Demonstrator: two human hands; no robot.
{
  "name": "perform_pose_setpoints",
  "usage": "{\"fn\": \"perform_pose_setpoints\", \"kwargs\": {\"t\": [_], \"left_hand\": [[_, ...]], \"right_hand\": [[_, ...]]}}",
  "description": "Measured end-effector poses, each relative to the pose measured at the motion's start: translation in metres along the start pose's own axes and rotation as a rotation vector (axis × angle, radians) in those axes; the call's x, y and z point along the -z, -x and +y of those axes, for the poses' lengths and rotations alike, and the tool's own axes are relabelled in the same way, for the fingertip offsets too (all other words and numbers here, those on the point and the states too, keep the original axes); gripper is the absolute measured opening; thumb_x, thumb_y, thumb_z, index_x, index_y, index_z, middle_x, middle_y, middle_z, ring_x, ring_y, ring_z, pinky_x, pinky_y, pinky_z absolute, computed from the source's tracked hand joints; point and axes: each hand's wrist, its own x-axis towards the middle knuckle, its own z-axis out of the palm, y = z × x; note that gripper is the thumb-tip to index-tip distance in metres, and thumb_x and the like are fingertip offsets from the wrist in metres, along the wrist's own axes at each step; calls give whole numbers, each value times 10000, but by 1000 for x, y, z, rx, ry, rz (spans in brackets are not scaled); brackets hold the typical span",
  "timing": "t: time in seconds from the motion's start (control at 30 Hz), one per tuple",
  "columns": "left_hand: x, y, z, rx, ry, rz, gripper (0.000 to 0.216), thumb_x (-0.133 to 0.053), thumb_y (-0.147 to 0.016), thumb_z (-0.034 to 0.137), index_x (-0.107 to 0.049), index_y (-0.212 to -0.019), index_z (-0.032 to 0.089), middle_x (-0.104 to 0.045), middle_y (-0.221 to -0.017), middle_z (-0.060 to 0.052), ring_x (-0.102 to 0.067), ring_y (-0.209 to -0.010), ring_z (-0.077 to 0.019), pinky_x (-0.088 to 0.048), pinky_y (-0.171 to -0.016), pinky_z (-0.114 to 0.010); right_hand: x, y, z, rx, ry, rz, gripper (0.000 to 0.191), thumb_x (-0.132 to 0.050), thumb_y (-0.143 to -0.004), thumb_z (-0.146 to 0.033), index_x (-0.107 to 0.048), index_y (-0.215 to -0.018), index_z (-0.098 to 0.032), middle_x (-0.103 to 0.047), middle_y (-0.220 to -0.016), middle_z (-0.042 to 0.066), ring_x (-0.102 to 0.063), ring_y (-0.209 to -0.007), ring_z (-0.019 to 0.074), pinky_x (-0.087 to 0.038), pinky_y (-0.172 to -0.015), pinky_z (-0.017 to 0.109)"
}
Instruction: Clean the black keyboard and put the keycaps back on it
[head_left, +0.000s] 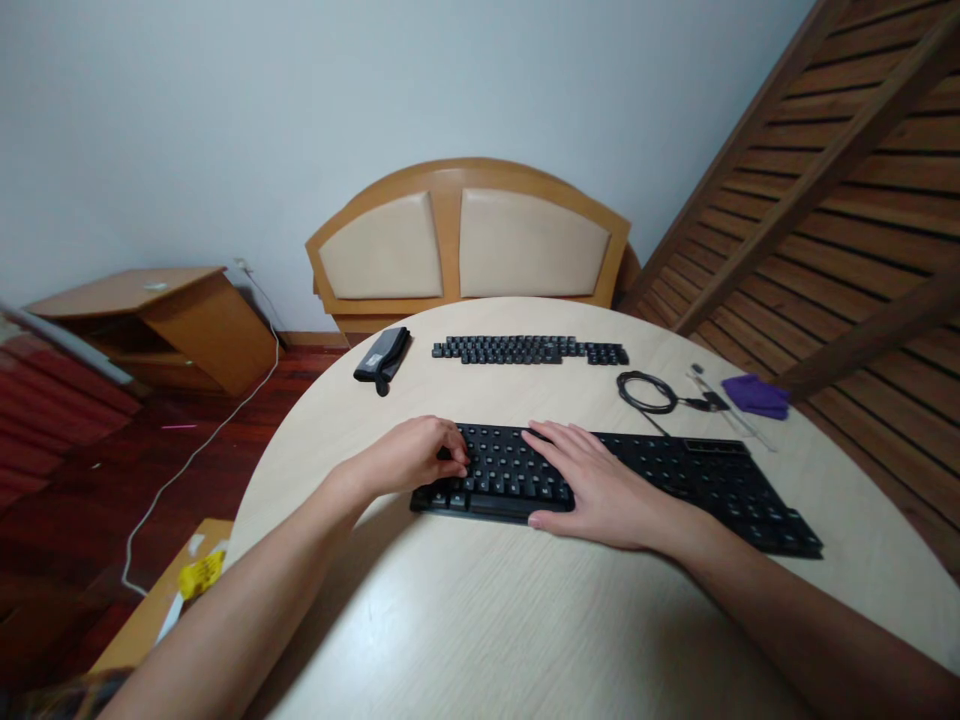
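Note:
A black keyboard lies across the table in front of me, with small posts showing over much of it where keycaps are off. At its left end my left hand is curled, thumb and fingertips drawn together over the keys; what is between them is hidden. My right hand rests on the middle of the keyboard, fingers stretched out and thumb at the front edge. Loose black keycaps lie in rows behind the keyboard.
A coiled black cable lies behind the keyboard. Right of it are a thin clear tool and a purple cloth. A grey and black pouch lies at back left. The round table borders a headboard.

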Motion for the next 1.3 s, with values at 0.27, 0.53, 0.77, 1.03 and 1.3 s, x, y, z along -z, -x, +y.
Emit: {"fn": "perform_pose_setpoints", "kwargs": {"t": [0.27,0.53,0.77,1.03,1.3], "left_hand": [[6,1,-1,-21,79,-31,176,-655,-906,292,-788,-847,194,-756,-1004,-72,-684,-899,-192,-511,-838,-313],[9,-13,-25,98,209,141,283,-572,-955,386,-751,-965,167,-758,-897,-58,-669,-769,-166,-499,-688,-262],[5,-54,-68,353,-190,440,254,-607,-940,336,-682,-1140,196,-740,-940,-53,-685,-813,-197,-505,-732,-281],[4,-88,-89,446,-316,475,417,-621,-939,284,-593,-1354,274,-706,-1171,-61,-681,-1019,-245,-512,-841,-308],[-7,-103,-90,464,-339,503,277,-545,-1003,317,-658,-1252,277,-677,-1202,-81,-666,-1059,-261,-502,-877,-336]], "right_hand": [[2,0,0,-7,20,-34,963,-686,-791,-667,-404,-1549,-144,-350,-1617,191,-327,-1479,402,-273,-1210,605],[2,-1,-2,-7,6,-22,949,-695,-787,-667,-417,-1544,-168,-379,-1604,177,-345,-1468,389,-290,-1206,578],[-2,1,2,14,8,3,964,-699,-785,-665,-401,-1550,-160,-370,-1609,176,-336,-1471,384,-280,-1211,574],[-2,2,1,2,-9,-15,982,-693,-785,-676,-385,-1558,-155,-360,-1616,170,-327,-1480,374,-254,-1228,566],[-2,1,0,-4,-19,-12,985,-703,-774,-674,-388,-1557,-165,-370,-1609,173,-330,-1477,380,-250,-1225,579]]}}
